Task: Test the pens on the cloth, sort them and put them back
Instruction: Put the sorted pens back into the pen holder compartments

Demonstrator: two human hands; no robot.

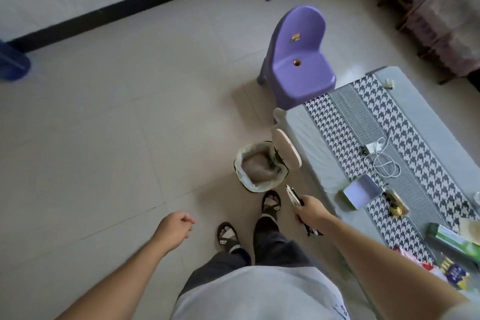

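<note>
The right hand [310, 212] grips a bunch of pens [294, 196] at lower centre, just beside the open bin [259, 166]. The left hand [176, 226], lower left, hangs loosely curled, holding nothing.

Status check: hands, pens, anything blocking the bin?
Right hand grips pens beside open bin. Left hand loosely curled, empty. Nothing blocking.

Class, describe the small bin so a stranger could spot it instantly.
Start at the long grey-clothed table on the right. At its near corner, on the pale tiled floor, stands a small round lined bin. Only it has a pale lid flipped upright.
</note>
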